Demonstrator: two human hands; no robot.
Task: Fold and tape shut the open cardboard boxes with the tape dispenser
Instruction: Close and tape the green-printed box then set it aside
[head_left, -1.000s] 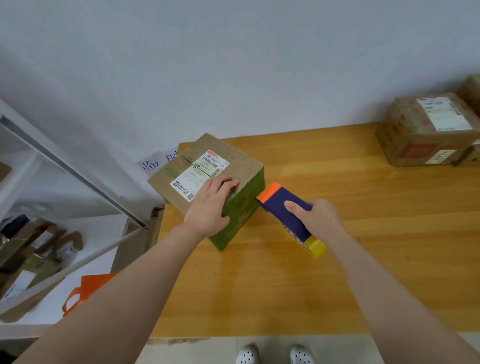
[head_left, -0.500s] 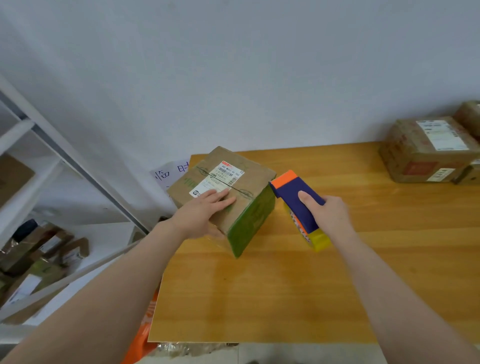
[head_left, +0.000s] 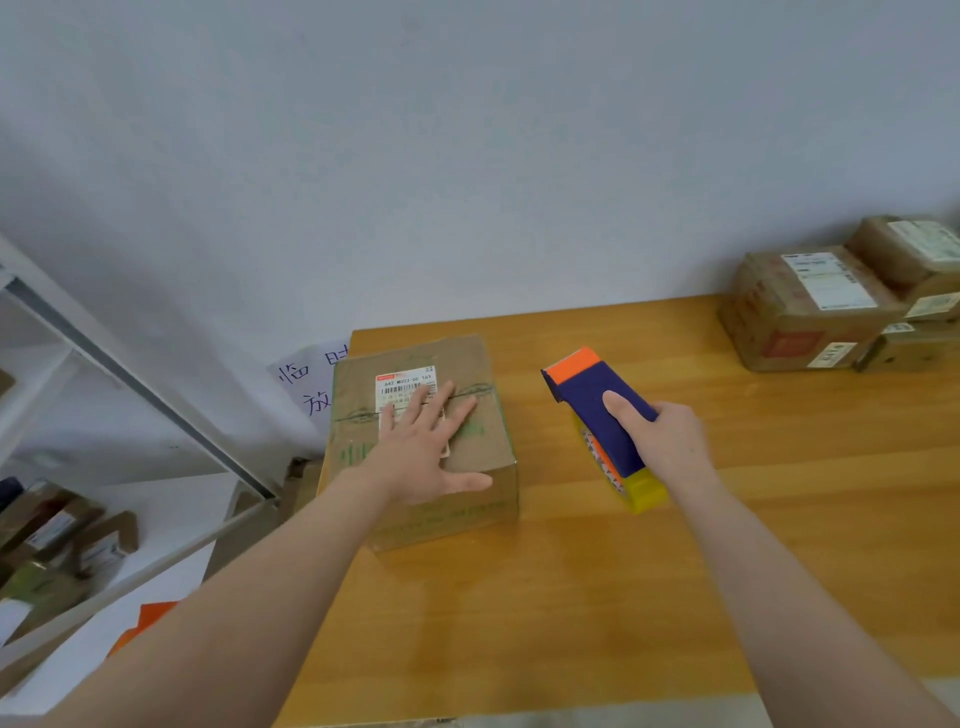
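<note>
Here the left hand (head_left: 423, 452) lies flat, fingers spread, on the closed cardboard box (head_left: 470, 361) at the table's (head_left: 571, 597) ten o'clock corner, likely pinning the flaps for taping. At the box's three o'clock, well apart, the right hand (head_left: 662, 441) grips the tape dispenser (head_left: 587, 387), fingers curled round it, ready to tape.
</note>
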